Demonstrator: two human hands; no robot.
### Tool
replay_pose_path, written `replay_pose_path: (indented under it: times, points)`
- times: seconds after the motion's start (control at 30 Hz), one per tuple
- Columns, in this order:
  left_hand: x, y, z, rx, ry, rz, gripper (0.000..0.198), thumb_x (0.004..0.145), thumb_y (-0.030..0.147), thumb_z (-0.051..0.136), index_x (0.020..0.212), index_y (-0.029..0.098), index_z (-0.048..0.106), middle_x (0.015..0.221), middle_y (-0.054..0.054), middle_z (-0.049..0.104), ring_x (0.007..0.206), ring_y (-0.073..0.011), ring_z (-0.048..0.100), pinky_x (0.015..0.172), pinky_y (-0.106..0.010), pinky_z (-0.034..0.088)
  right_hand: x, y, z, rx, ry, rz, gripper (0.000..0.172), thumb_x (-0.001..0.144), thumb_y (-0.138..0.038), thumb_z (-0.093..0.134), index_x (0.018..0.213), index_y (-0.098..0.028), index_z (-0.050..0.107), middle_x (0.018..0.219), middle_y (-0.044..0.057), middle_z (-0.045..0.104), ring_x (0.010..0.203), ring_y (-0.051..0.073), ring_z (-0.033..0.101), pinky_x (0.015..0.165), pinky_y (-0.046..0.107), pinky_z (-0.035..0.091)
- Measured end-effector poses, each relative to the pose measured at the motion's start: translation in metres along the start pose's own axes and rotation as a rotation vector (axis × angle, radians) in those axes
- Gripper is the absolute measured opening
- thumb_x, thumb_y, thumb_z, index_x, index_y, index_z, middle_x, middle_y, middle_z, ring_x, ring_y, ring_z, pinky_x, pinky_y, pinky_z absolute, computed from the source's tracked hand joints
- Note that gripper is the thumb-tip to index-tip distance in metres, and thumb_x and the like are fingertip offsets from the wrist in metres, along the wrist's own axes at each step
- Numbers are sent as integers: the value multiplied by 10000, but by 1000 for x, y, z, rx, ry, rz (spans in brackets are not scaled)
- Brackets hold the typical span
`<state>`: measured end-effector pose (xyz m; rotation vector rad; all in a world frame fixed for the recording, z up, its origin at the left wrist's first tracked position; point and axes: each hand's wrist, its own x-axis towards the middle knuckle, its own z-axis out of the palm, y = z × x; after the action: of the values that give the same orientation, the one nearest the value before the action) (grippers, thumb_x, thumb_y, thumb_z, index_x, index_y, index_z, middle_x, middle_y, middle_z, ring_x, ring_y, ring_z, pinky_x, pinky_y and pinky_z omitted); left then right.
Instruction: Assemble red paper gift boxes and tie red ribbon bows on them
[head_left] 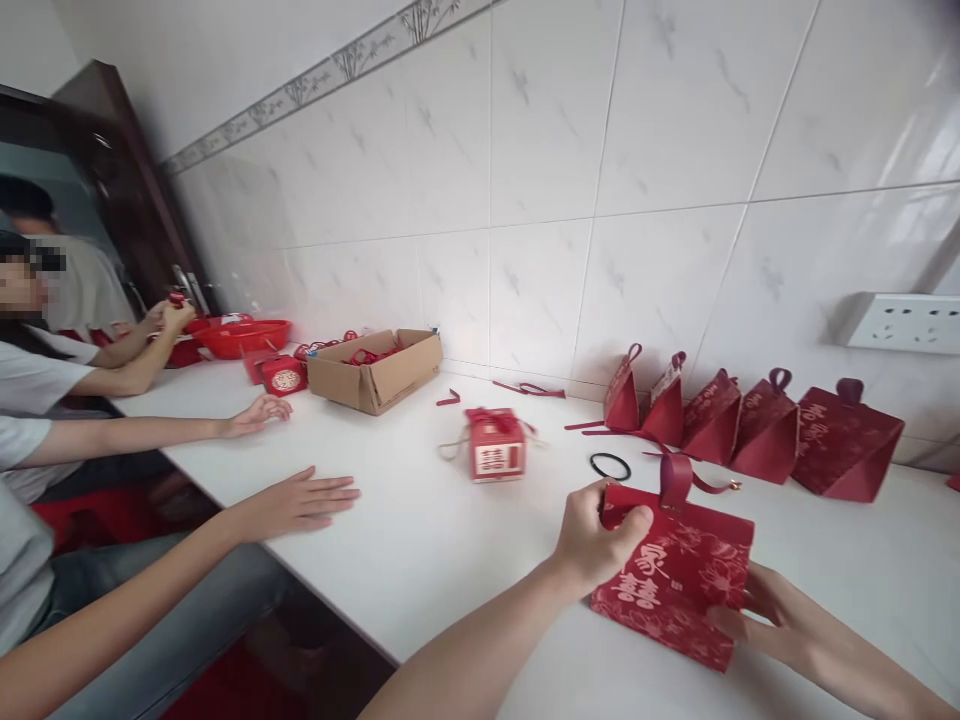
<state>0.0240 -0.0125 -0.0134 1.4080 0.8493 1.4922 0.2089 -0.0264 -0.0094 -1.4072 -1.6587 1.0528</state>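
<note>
Both my hands hold a red gift box point(675, 580) with pink flowers and pale characters, tilted over the white table. My left hand point(600, 535) grips its upper left edge, thumb on the front face and fingers behind. My right hand point(757, 615) clasps the lower right side, its fingers partly hidden behind the box. A dark red strap loop point(676, 482) stands up from the box's top edge. Just beyond it a loose strap point(712, 487) with a small metal stud ends at the right. A black hair tie point(610, 466) lies beyond my left hand.
Several finished red bags point(761, 425) stand along the tiled wall. A small red box point(496, 447) sits mid-table. Further left are a cardboard box point(375, 385) of red straps and a red basin point(244, 338). Co-workers' arms point(277, 510) rest at the table's left edge.
</note>
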Motion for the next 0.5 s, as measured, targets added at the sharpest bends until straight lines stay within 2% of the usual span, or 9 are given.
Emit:
replay_pose_path:
  times: [0.13,0.2,0.3,0.4,0.5]
  points:
    - [1,-5,-2,30,-6,27,290,770,413,584,660,179,452,595,9,443,557,-111,395,552,-254,346,6,-1,-5,-6,-121,-6,327,538,-469,692,771,-241,698,985,112,726,890,355,671,734,405,582]
    - [3,-7,-4,38,-4,41,286,786,453,548,742,175,499,661,-12,510,618,-137,462,616,-272,388,10,-2,-8,-16,-158,-24,305,539,-457,706,748,-236,702,965,98,733,883,351,673,746,399,584]
    - [5,-11,-6,55,16,97,377,823,490,481,1016,168,521,947,-79,608,879,-208,552,810,-332,417,16,0,-15,23,-120,-61,293,599,-475,687,756,-228,703,982,94,730,917,350,665,771,406,579]
    - [7,-17,-7,148,53,124,443,871,482,427,1192,177,440,1195,-120,537,1111,-238,489,946,-383,359,21,8,-23,111,-81,-29,305,628,-439,709,834,-214,696,1023,104,717,937,347,663,832,429,568]
    - [7,-26,-7,264,83,167,416,913,447,370,1237,186,371,1262,-135,456,1175,-240,429,1004,-421,310,26,10,-26,300,58,-20,315,650,-423,715,866,-196,679,1018,112,710,917,334,672,846,437,575]
